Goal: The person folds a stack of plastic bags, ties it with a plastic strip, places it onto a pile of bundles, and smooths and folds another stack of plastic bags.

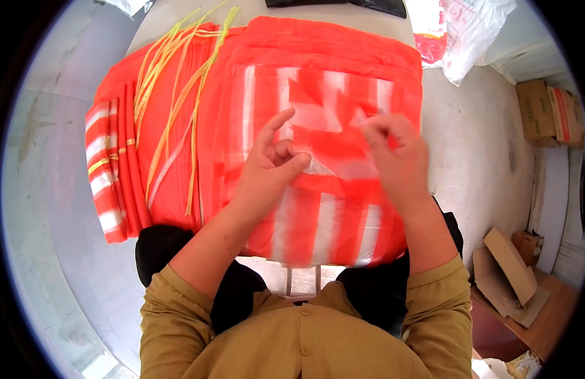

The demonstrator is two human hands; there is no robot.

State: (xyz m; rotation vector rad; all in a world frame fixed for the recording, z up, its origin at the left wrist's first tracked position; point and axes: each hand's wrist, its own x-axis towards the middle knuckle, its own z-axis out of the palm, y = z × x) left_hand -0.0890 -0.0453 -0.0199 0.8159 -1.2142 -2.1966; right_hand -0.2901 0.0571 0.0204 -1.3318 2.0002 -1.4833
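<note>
A stack of thin red plastic sheets with whitish stripes (pixel 327 221) covers the table in front of me. Above it, a loose part of the red plastic (pixel 321 142) is blurred by motion between my hands. My left hand (pixel 270 161) has its index finger raised, while thumb and a curled finger come together at the edge of the plastic. To its right, my right hand (pixel 396 151) is blurred, with thumb and fingers pinched on a pale bit of the plastic. Whether each sheet is a bag I cannot tell.
Yellow ribbons (pixel 172 82) lie over the red plastic on the left. Beside them are several narrow red rolls (pixel 129 145) tied in yellow. A white plastic bag (pixel 472 31) is at the back right. Cardboard boxes (pixel 537 110) and an opened carton (pixel 504 271) stand farther right.
</note>
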